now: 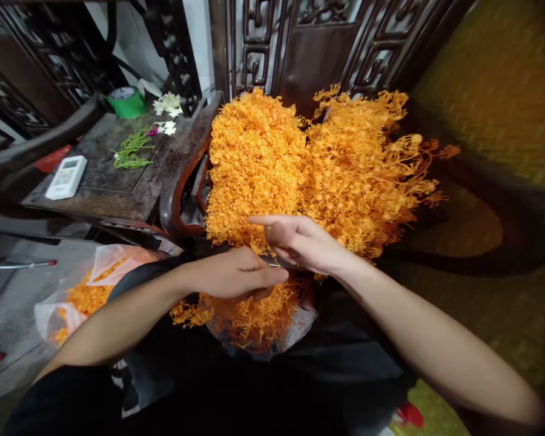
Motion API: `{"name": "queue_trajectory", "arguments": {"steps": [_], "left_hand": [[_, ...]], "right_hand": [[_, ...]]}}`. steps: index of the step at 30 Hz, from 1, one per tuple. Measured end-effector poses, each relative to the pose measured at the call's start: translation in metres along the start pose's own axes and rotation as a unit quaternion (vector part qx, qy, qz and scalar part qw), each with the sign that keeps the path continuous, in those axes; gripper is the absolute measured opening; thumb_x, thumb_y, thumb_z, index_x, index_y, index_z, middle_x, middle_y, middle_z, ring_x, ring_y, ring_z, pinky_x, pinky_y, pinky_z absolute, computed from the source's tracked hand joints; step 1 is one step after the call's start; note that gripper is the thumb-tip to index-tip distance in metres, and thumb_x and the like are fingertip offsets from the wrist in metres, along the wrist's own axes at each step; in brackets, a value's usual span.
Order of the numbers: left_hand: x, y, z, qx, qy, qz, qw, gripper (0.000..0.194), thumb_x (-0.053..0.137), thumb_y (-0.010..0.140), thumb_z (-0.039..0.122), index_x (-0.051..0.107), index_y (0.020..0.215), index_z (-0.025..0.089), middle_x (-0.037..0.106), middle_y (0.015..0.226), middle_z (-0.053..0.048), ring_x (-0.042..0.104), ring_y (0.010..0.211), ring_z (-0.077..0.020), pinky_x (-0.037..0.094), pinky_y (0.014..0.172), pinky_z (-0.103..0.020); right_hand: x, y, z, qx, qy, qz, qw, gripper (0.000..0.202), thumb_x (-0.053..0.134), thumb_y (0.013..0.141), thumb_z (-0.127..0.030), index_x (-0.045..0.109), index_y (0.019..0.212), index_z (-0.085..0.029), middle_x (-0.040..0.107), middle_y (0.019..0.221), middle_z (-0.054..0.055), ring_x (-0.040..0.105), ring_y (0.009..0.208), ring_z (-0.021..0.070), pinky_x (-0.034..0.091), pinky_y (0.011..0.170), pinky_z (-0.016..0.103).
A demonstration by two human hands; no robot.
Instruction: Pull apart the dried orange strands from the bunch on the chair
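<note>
My left hand [236, 275] is closed over a bunch of loose orange blossom-like sprigs [258, 315] on my lap, its thumb pressed along the curled fingers. A thin, shiny sliver shows by its fingertips, too small to name. Just above and to the right, my right hand [306, 242] has its index finger stretched left, with the other fingers curled in. Whatever either hand pinches is hidden. Directly beyond the hands stand two large orange masses of the same stuff, a dense block [257, 163] on the left and a looser, frayed heap [363, 175] on the right.
Beside me on the left, a dark wooden surface [113, 188] holds a green tape roll [127, 104], white flowers [168, 104], green stems [134, 148] and a white remote control [66, 177]. A plastic bag [113, 266] with orange pieces lies on the floor. Carved wood [318, 54] rises behind.
</note>
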State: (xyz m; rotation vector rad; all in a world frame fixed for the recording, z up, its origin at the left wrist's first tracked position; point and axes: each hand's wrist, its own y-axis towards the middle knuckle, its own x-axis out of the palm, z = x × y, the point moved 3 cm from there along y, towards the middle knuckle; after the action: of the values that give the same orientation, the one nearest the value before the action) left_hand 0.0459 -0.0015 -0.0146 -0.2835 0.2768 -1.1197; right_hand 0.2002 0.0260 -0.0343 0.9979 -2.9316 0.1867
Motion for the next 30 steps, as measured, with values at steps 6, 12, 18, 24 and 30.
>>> {"name": "queue_trajectory", "arguments": {"steps": [6, 12, 18, 24, 30], "left_hand": [[-0.006, 0.008, 0.000, -0.030, 0.005, 0.065, 0.997, 0.068, 0.036, 0.100, 0.068, 0.046, 0.055, 0.018, 0.041, 0.044, 0.004, 0.037, 0.039, -0.0069, 0.030, 0.043, -0.022], [-0.030, 0.001, -0.002, -0.009, -0.113, 0.222, 0.968, 0.066, 0.037, 0.100, 0.069, 0.072, 0.081, 0.016, 0.063, 0.054, -0.002, 0.051, 0.041, -0.0089, 0.036, 0.045, -0.022], [-0.046, 0.006, -0.004, 0.071, -0.278, 0.300, 0.910, 0.069, 0.034, 0.103, 0.063, 0.056, 0.148, 0.015, 0.077, 0.114, -0.016, 0.075, 0.077, -0.0169, 0.054, 0.064, -0.024], [-0.032, 0.012, 0.002, 0.092, -0.268, 0.268, 0.921, 0.062, 0.044, 0.103, 0.057, 0.050, 0.154, 0.022, 0.075, 0.122, -0.016, 0.075, 0.076, -0.0171, 0.053, 0.062, -0.023], [-0.023, 0.018, 0.002, 0.102, -0.203, 0.302, 0.926, 0.054, 0.051, 0.102, 0.053, 0.052, 0.152, 0.035, 0.073, 0.128, -0.008, 0.063, 0.058, -0.0088, 0.046, 0.051, -0.021]], "right_hand": [[-0.032, 0.008, -0.002, -0.082, -0.003, 0.250, 0.965, 0.041, 0.075, 0.086, -0.055, 0.054, 0.073, -0.022, 0.044, 0.059, -0.005, 0.037, 0.052, 0.0089, 0.031, 0.046, 0.025], [-0.103, -0.004, -0.017, -0.126, 0.101, 0.395, 0.904, 0.037, 0.076, 0.087, -0.047, 0.046, 0.081, -0.025, 0.062, 0.080, 0.001, 0.050, 0.053, 0.0093, 0.033, 0.041, 0.023], [-0.048, -0.019, -0.015, -0.132, -0.013, 0.316, 0.939, 0.035, 0.071, 0.092, -0.049, 0.063, 0.119, -0.028, 0.057, 0.076, -0.002, 0.054, 0.053, 0.0121, 0.041, 0.043, 0.026], [-0.015, -0.025, -0.020, -0.156, -0.233, 0.237, 0.930, 0.027, 0.062, 0.099, -0.046, 0.075, 0.093, -0.023, 0.064, 0.073, 0.002, 0.061, 0.067, 0.0162, 0.050, 0.066, 0.032], [0.003, -0.019, -0.017, -0.201, -0.300, 0.163, 0.918, 0.019, 0.058, 0.102, -0.031, 0.074, 0.109, -0.024, 0.073, 0.120, 0.007, 0.067, 0.116, 0.0240, 0.050, 0.103, 0.043]]}}
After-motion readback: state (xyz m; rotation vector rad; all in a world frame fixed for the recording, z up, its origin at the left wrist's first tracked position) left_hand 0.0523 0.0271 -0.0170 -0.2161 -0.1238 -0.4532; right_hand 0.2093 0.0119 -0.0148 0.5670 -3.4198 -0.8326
